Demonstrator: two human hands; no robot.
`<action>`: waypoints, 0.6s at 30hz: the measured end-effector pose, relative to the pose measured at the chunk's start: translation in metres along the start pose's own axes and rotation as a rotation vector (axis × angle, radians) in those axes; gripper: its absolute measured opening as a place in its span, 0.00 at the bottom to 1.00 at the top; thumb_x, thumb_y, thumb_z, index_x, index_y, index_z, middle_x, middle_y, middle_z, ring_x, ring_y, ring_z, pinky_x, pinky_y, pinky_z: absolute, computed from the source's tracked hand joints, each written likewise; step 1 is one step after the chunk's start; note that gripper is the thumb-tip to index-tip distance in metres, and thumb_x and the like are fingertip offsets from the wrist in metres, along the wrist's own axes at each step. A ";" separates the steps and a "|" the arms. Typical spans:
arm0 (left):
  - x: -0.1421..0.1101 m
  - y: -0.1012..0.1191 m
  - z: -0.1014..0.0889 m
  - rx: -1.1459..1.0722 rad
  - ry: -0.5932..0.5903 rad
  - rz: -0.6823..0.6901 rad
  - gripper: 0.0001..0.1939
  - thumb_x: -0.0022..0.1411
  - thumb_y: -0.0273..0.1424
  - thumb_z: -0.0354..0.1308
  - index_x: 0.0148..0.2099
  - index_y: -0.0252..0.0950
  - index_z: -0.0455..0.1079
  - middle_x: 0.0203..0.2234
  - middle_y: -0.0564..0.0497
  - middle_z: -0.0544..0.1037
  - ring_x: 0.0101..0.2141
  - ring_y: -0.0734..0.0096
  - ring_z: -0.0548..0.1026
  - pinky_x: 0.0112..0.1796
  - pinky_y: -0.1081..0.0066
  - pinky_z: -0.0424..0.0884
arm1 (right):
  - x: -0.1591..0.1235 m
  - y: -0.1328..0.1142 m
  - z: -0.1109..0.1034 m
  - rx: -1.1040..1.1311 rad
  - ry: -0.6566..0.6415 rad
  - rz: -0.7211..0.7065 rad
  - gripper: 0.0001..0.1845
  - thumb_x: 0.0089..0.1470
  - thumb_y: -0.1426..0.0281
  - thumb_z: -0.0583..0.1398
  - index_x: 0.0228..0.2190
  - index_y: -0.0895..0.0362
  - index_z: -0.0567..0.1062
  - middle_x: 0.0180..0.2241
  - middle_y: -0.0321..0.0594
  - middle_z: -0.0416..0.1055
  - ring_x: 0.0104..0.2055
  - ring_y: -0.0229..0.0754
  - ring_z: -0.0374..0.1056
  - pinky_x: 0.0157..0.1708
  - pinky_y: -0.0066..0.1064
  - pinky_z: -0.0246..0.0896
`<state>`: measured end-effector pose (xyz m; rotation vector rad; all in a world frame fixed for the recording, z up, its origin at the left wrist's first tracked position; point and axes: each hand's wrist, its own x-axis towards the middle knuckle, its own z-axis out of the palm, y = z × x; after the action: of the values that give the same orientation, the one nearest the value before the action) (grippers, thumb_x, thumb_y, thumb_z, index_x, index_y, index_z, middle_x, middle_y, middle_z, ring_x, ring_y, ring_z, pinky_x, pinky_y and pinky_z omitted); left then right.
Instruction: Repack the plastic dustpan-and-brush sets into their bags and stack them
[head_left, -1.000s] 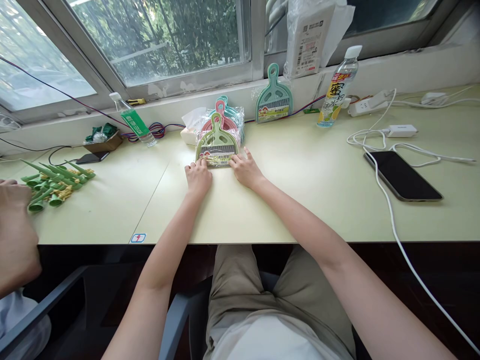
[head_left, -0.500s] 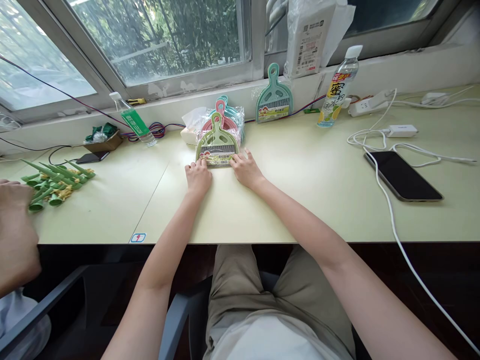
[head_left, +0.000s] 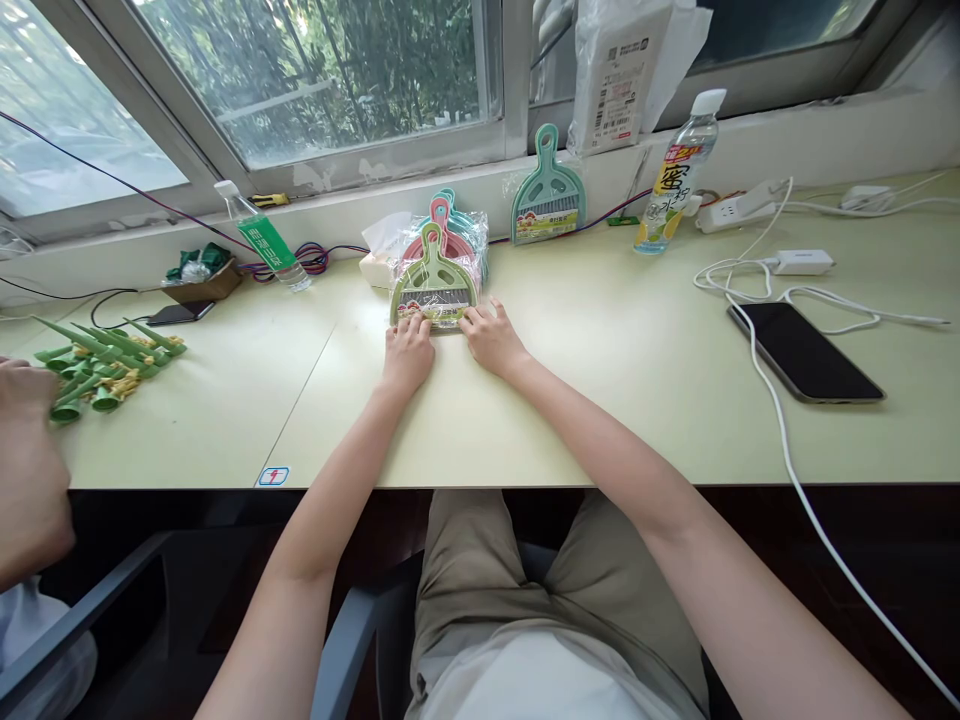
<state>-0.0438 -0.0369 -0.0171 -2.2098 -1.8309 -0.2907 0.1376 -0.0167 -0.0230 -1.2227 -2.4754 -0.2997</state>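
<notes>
A green mini dustpan and brush set [head_left: 433, 285] in clear wrap leans upright at the front of a stack, handle up. My left hand [head_left: 409, 352] has its bent fingers on the lower left front of the wrap; its thumb is hard to see. At the lower right corner, my right hand [head_left: 491, 338] grips the same set with its fingers drawn in. Right behind stands a pink dustpan set [head_left: 442, 212], with blue-green ones [head_left: 472, 232] partly hidden at the back. Another wrapped teal dustpan set [head_left: 548, 195] leans apart against the wall.
A tilted bottle [head_left: 262, 238], tissues [head_left: 381, 250] and cables stand back left. Green cone-shaped pieces [head_left: 105, 370] lie far left beside another person's hand [head_left: 28, 440]. To the right are a drink bottle [head_left: 679, 175], a phone [head_left: 808, 350] and a white cable [head_left: 784, 440].
My left hand has slid a little to the right along the lower edge of the green set. My right hand stays at its corner.
</notes>
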 end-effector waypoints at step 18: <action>0.003 0.000 0.000 -0.082 -0.058 0.200 0.27 0.66 0.24 0.40 0.65 0.41 0.63 0.67 0.51 0.62 0.63 0.56 0.61 0.58 0.54 0.60 | 0.001 0.000 0.003 -0.005 0.016 -0.028 0.22 0.62 0.78 0.45 0.50 0.65 0.72 0.56 0.57 0.68 0.58 0.55 0.61 0.65 0.55 0.40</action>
<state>-0.0430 -0.0337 -0.0163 -2.4588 -1.6353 -0.2686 0.1366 -0.0149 -0.0254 -1.1845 -2.4813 -0.3214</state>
